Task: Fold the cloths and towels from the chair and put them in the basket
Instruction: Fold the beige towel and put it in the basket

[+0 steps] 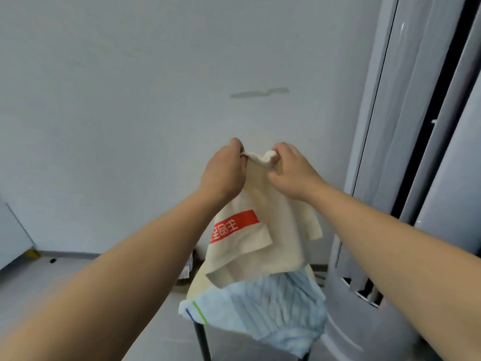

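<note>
Both hands, left point(224, 170) and right point(291, 171), pinch the cream towel's point(263, 230) top edge above the chair point(201, 334); its red band's point(234, 226) white characters are unreadable.

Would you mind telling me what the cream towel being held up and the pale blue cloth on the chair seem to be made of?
Cream towel: soft matte fabric, probably cotton terry; it hangs limp in folds and carries a red printed or woven band. Pale blue cloth: thinner striped fabric, perhaps cotton; it lies crumpled in creases.
</note>
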A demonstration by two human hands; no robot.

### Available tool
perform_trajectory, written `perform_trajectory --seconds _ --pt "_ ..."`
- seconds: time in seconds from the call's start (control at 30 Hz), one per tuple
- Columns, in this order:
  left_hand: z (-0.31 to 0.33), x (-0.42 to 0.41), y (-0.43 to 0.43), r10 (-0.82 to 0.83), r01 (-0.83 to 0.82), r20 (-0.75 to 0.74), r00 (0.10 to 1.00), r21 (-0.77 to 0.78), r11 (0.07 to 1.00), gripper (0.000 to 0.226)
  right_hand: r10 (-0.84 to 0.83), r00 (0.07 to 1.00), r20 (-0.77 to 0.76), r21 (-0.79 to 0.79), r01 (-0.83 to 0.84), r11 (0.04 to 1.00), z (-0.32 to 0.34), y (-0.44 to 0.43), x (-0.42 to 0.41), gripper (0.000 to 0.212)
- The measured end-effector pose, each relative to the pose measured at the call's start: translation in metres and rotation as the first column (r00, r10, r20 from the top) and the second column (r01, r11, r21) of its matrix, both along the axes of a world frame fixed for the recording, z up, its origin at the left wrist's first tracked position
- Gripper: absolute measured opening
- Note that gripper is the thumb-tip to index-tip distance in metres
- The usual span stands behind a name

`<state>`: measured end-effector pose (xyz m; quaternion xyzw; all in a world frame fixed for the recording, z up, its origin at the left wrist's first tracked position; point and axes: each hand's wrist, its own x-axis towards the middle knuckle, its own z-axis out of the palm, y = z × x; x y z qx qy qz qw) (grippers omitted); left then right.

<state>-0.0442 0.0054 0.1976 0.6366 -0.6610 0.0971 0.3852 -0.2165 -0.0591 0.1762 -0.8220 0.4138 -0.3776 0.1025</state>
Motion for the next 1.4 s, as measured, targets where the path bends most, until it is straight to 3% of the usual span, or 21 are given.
perform_trajectory --seconds 0.13,0.27,0.33,0.43,0.57,0.67,0.83,1.0,1.07,1.17,1.27,1.4 --pt "0.021 0.007 0.005 -0.072 0.077 0.109 0.991 -0.038 0.996 0.012 -0.002 0.998 -0.069 -0.186 -0.011 0.982 0.022 0.001 -0.005 0.026" --pt "0.028 0.021 0.015 -0.133 0.117 0.285 0.949 0.071 0.991 0.032 -0.056 0.989 -0.138 -0.289 0.013 0.957 0.041 0.007 -0.011 0.032" --pt "0.025 0.027 0.022 -0.105 0.073 0.352 0.93 0.102 0.992 0.028 -0.085 0.977 -0.194 -0.294 0.025 0.955 0.047 0.014 -0.013 0.033" --pt "0.017 0.035 0.03 -0.082 0.028 0.324 0.942 0.166 0.986 0.032 -0.138 0.959 -0.248 -0.244 0.076 0.967 0.053 0.019 -0.014 0.031" --pt "0.011 0.05 0.036 -0.02 -0.059 0.289 0.957 0.262 0.963 0.036 -0.185 0.983 -0.016 0.013 0.186 0.983 0.06 0.019 -0.013 0.017" --pt "0.006 0.065 0.038 0.031 -0.124 0.286 0.958 0.314 0.941 0.027 -0.251 0.953 0.17 0.201 0.216 0.956 0.064 0.015 -0.015 0.02" --pt "-0.001 0.088 0.042 0.09 -0.127 0.126 0.988 0.322 0.938 0.019 -0.175 0.85 0.497 0.359 -0.018 0.933 0.068 0.014 -0.015 0.009" --pt "0.005 0.082 0.055 -0.029 0.043 -0.048 0.998 0.317 0.947 0.018 -0.13 0.675 0.726 0.503 -0.392 0.77 0.082 0.028 -0.014 0.007" --pt "0.009 0.072 0.062 -0.141 0.151 -0.058 0.988 0.279 0.948 0.018 -0.085 0.611 0.787 0.483 -0.525 0.701 0.085 0.03 -0.014 0.018" --pt "0.014 0.055 0.069 -0.294 0.27 0.097 0.951 0.208 0.94 0.021 -0.111 0.542 0.833 0.472 -0.589 0.656 0.089 0.035 -0.009 0.019" --pt "0.014 0.038 0.068 -0.347 0.319 0.137 0.928 0.19 0.929 0.017 -0.082 0.643 0.762 0.536 -0.554 0.637 0.089 0.042 -0.001 0.031" --pt "0.009 0.022 0.066 -0.254 0.227 0.152 0.955 0.174 0.958 0.013 0.082 0.737 0.671 0.537 -0.559 0.631 0.09 0.052 0.008 0.034"
